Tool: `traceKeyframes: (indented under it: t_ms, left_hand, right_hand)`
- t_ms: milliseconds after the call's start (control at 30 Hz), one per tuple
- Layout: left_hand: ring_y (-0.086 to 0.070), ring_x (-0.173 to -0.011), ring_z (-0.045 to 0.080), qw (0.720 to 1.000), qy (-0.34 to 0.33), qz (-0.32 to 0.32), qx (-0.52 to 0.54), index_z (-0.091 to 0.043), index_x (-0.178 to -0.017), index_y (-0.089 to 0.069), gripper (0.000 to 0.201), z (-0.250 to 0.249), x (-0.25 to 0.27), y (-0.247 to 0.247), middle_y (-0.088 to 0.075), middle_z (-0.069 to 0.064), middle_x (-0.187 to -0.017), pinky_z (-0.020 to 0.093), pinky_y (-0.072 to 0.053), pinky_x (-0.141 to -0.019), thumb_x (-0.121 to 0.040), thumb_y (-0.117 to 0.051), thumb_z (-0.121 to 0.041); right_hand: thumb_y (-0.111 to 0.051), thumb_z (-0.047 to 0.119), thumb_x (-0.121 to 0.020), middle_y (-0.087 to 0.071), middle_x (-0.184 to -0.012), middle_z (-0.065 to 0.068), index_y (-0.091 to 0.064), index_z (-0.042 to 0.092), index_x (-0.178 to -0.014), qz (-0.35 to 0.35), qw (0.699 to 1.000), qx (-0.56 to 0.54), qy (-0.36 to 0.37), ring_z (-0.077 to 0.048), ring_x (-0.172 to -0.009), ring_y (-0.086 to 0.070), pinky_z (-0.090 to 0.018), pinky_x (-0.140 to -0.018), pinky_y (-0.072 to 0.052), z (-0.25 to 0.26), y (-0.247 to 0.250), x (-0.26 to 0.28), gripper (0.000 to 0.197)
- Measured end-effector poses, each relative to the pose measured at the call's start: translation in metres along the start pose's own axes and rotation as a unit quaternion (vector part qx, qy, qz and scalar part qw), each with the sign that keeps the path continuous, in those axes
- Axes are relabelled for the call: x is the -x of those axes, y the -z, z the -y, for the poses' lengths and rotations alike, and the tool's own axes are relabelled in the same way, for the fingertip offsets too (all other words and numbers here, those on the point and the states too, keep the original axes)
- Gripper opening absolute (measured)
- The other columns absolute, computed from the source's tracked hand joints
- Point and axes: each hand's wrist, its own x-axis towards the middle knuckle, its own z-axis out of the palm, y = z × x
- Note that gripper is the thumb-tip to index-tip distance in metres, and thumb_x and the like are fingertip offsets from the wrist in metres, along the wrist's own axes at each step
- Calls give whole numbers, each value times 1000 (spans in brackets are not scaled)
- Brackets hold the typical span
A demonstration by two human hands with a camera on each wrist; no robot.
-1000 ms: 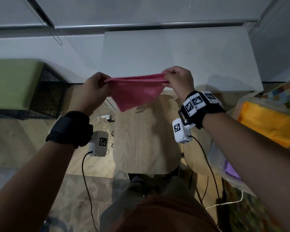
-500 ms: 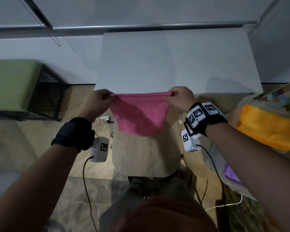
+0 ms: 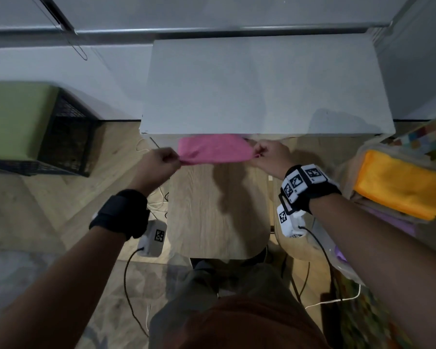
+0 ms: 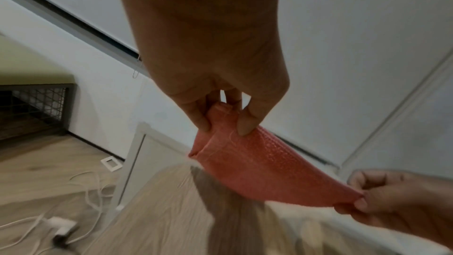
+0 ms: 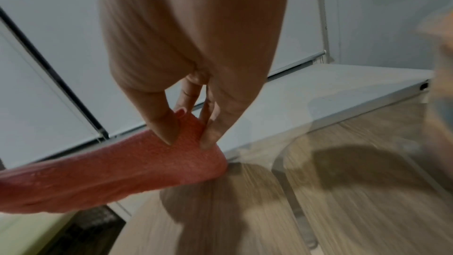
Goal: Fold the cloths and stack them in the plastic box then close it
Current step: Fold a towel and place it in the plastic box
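Observation:
A folded pink cloth (image 3: pixel 214 149) is stretched in the air between my hands, over the far end of a wooden chair seat (image 3: pixel 217 212). My left hand (image 3: pixel 159 163) pinches its left corner and my right hand (image 3: pixel 268 157) pinches its right corner. The left wrist view shows the cloth (image 4: pixel 257 170) doubled at the corner under my left fingers (image 4: pixel 245 123). In the right wrist view my thumb and fingers (image 5: pixel 166 123) nip the cloth (image 5: pixel 110 174). The clear plastic box (image 3: pixel 347 177) stands at the right with a folded orange cloth (image 3: pixel 400 185) inside.
A white table (image 3: pixel 262 86) lies just beyond the cloth. A black wire crate with a green cushion (image 3: pixel 18 119) sits at the left on the wooden floor. White cables and a plug (image 4: pixel 58 228) trail on the floor. A purple cloth (image 3: pixel 393 220) shows low in the box.
Both hands have come down and toward me from over the table edge to above the chair. The cloth, which hung as a deep flap, now lies as a shallow band between them.

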Motion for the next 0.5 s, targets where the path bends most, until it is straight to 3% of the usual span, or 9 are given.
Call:
traceKeyframes:
  t_ms: [167, 300, 400, 500]
  left_hand:
    - [-64, -82, 19, 990, -3, 89, -110, -19, -88, -77, 17, 43, 43, -52, -70, 3, -87, 24, -43, -75, -78, -64, -21]
    - [-67, -91, 24, 970, 64, 186, -141, -17, -90, -78, 13, 82, 71, -92, -73, 7, -95, 31, -52, -86, -82, -67, -19]
    - [-66, -93, 23, 958, 80, 231, -150, -17, -91, -78, 16, 91, 83, -109, -74, 5, -94, 32, -52, -85, -84, -64, -21]
    - [-66, -94, 23, 961, 98, 224, -131, -18, -94, -77, 18, 96, 78, -115, -74, 5, -96, 32, -52, -86, -85, -62, -19]
  right_hand:
    - [-75, 9, -77, -70, -86, -6, -67, 6, -83, 113, 986, 117, -26, -22, -82, -66, -34, -75, -53, -50, -40, 34, 10]
    - [-78, 9, -77, -68, -90, -4, -70, 6, -90, 225, 955, 174, -84, -20, -86, -65, -32, -78, -52, -89, -67, 62, 16]
    - [-74, 10, -80, -66, -87, 3, -69, 12, -86, 246, 949, 167, -106, -17, -86, -64, -27, -74, -50, -105, -77, 73, 8]
    - [-67, 9, -84, -66, -91, 2, -69, 13, -89, 230, 953, 158, -118, -18, -89, -64, -29, -77, -52, -108, -76, 69, 6]
